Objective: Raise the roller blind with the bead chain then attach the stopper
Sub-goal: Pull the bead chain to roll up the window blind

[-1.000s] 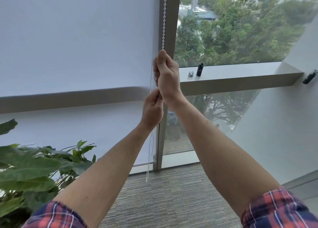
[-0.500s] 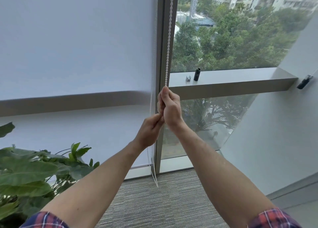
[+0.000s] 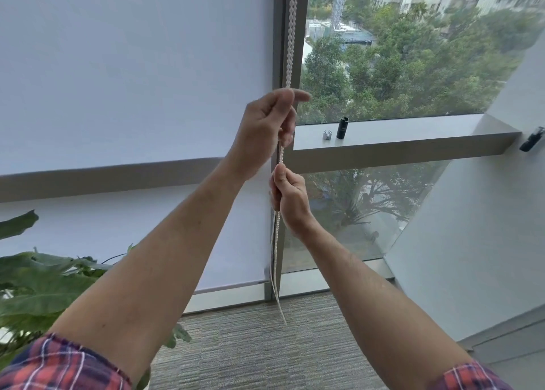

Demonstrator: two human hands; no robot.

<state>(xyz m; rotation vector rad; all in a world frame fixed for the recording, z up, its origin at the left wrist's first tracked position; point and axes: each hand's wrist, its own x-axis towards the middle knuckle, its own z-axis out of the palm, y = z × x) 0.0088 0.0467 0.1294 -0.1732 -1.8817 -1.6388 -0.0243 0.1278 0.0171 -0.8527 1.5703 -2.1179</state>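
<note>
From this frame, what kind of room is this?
Probably an upper-floor office or apartment: a floor-to-ceiling window looks down on treetops and tower blocks, a white roller blind covers the neighbouring pane, and there is grey carpet underfoot.

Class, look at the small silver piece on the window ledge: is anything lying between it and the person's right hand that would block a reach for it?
Nothing visible does. The right hand grips the bead chain below the ledge; the silver piece sits up and right across open air. The black cylinder stands beyond it.
</note>
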